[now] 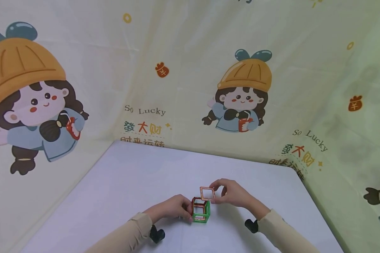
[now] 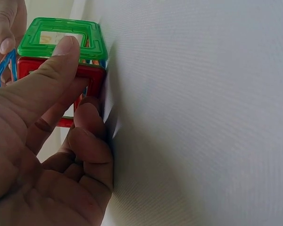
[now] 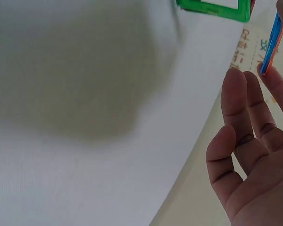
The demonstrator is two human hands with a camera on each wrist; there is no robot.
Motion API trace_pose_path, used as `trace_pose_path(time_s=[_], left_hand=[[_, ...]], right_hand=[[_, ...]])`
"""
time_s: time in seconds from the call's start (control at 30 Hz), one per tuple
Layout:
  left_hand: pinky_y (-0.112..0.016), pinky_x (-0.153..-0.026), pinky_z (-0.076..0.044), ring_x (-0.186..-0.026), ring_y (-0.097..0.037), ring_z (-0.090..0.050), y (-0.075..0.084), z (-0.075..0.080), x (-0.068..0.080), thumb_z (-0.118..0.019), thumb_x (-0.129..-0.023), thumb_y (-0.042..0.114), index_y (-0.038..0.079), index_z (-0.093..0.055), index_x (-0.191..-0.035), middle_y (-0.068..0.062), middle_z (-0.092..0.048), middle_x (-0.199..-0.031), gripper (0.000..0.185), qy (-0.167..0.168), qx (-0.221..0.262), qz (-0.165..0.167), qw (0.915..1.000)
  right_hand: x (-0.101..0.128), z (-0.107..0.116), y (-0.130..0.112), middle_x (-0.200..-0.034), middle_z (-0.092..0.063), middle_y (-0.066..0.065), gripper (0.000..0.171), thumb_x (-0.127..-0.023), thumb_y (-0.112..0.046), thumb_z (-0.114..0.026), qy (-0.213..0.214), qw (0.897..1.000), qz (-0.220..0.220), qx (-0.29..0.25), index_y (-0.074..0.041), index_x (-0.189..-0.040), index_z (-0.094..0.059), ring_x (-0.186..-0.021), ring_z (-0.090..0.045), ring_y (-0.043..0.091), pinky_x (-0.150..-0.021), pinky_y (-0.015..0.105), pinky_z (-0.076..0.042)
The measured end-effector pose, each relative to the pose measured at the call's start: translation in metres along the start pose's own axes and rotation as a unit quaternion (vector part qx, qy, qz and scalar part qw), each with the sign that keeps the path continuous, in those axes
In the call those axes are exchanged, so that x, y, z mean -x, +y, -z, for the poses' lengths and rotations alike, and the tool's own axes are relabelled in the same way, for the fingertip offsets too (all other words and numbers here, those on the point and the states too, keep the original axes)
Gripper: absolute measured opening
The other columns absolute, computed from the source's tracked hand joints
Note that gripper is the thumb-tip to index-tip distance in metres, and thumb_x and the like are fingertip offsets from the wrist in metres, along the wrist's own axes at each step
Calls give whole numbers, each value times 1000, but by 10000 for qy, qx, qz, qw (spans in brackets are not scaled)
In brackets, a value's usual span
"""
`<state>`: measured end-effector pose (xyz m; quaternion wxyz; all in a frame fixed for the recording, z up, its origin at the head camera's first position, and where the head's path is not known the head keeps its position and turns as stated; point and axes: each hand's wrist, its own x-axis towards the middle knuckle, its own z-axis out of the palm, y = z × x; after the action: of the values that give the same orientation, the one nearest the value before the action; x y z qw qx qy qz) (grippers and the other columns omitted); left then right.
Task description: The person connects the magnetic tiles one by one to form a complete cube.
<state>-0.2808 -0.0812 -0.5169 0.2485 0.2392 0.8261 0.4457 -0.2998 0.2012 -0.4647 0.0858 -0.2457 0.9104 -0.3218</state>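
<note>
A small open-framed cube of magnetic square tiles (image 1: 200,221) stands on the table, with green and red sides. At its left, my left hand (image 1: 174,207) holds it; in the left wrist view the thumb lies on a green tile (image 2: 30,40) and the other fingers curl near a red tile (image 2: 98,77). Just above the cube's top, my right hand (image 1: 232,194) pinches a square tile (image 1: 201,194) by its edge between thumb and index finger. That tile looks orange in the head view, blue and orange edge-on in the right wrist view. Its remaining fingers (image 3: 235,94) are loosely bent.
The white table (image 1: 145,168) extends behind and to both sides of the hands. A printed cloth (image 1: 190,88) with cartoon figures hangs behind and beside it. Black wrist devices (image 1: 157,234) sit under both sleeves.
</note>
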Motion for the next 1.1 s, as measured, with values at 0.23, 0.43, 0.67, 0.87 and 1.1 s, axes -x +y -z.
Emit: trace_pose_path(time_s=[0.23, 0.43, 0.67, 0.87, 1.1], left_hand=[[-25, -64, -42, -72, -11, -53, 0, 1, 0, -86, -82, 8, 12, -68, -76, 6, -68, -80, 19, 20, -24, -94, 10000], [-26, -67, -42, -74, -11, -53, 2, 1, -3, -86, -82, 10, 13, -70, -77, 6, -70, -81, 17, -2, -38, -96, 9999], [-26, -67, -42, -74, -11, -53, 0, 2, -1, -87, -81, 12, 14, -70, -77, 8, -67, -79, 17, 109, -163, -48, 9998], [-25, -67, -40, -74, -11, -51, -2, -2, 3, -88, -80, 11, 12, -71, -76, 8, -65, -76, 18, 250, 2, -57, 9997], [-26, -67, -43, -74, -10, -53, 1, 1, 3, -88, -81, 13, 13, -71, -79, 7, -66, -78, 17, -62, -144, -4, 9999]], right_hand=[[5, -13, -9, -104, -66, -10, 48, -79, -41, -89, -90, 9998, 163, -42, -24, -120, -70, -70, -61, 9, -63, 28, -51], [10, -22, -15, -104, -65, -11, 47, -78, -41, -90, -202, 9998, 63, 46, -26, -118, -69, -68, -60, 9, -63, 27, -51], [12, -32, -16, -108, -65, -9, 48, -79, -44, -88, -160, 9998, -110, -62, -25, -119, -68, -69, -61, 11, -61, 27, -50], [19, -37, -20, -113, -69, -8, 56, -77, -47, -89, -88, 9998, 71, 189, -19, -122, -69, -66, -62, 5, -61, 24, -51], [23, -32, -23, -114, -71, -7, 57, -81, -54, -84, -94, 9976, 150, 676, -21, -125, -69, -67, -58, -1, -62, 23, -50]])
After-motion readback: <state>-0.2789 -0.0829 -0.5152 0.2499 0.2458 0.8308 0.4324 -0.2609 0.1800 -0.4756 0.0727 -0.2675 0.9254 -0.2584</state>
